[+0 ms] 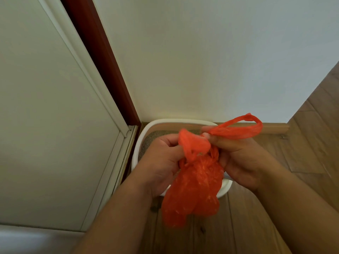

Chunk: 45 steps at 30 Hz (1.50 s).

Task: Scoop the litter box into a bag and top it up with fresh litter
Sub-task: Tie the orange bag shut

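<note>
Hands (200, 158) pinch orange bag (194, 187) handles above litter box (141, 138) holding litter.

We have a single head-worn wide-angle view, looking forward and steeply down from above into a room corner. It sits close over both hands, the left hand (161, 160) and right hand (242, 158), with the litter box (139, 143) on the wooden floor (247, 217) farther below.

Litter box (141, 142) mostly hidden behind hands and orange bag (192, 186) — only far rim and some litter show; bag contents unreadable; both forearms cut off at bottom edge.
</note>
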Each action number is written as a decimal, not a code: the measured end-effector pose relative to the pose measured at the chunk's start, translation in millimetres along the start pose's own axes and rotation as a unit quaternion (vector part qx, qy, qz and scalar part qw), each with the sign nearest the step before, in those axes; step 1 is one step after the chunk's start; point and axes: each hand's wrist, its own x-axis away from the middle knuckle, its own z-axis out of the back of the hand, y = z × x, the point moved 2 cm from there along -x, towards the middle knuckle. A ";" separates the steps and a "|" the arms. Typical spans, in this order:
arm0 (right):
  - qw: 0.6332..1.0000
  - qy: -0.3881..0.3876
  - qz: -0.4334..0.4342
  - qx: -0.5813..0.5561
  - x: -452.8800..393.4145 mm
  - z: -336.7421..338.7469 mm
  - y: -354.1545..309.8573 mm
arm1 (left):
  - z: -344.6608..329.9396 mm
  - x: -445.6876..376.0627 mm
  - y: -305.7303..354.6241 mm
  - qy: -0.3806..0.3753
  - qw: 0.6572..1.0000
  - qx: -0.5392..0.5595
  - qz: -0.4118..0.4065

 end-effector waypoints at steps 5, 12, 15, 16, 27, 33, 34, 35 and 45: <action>1.000 0.019 -0.002 0.005 1.8 -1.5 0.2 | 5.3 -3.9 -7.3 0.032 0.995 -0.090 -0.035; 1.000 0.023 -0.001 0.006 2.8 -6.0 2.4 | 4.0 -6.6 -15.3 0.082 0.981 -0.177 -0.017; 1.000 0.018 -0.005 -0.003 4.7 -9.1 3.2 | 1.7 -4.5 -13.5 0.072 0.975 -0.209 -0.004; 1.000 0.019 -0.009 -0.008 5.7 -10.1 3.2 | 1.9 -3.9 -13.0 0.072 0.973 -0.221 -0.006; 0.997 0.043 0.028 0.059 5.3 -9.1 7.6 | 1.3 -0.3 -10.1 0.117 0.970 -0.213 -0.028; 0.983 0.020 0.037 0.179 8.5 -9.1 0.3 | 3.1 -1.2 -6.2 0.143 0.976 -0.159 -0.044; 0.979 0.019 0.038 0.198 9.5 -9.6 -0.6 | 4.2 -1.3 -5.3 0.151 0.975 -0.154 -0.045; 0.977 0.021 0.042 0.209 10.4 -10.5 -1.4 | 4.8 -1.4 -4.0 0.159 0.974 -0.153 -0.046; 0.966 0.053 0.084 0.240 11.0 -8.4 -0.2 | 10.2 -1.3 -6.9 0.139 0.949 -0.263 -0.108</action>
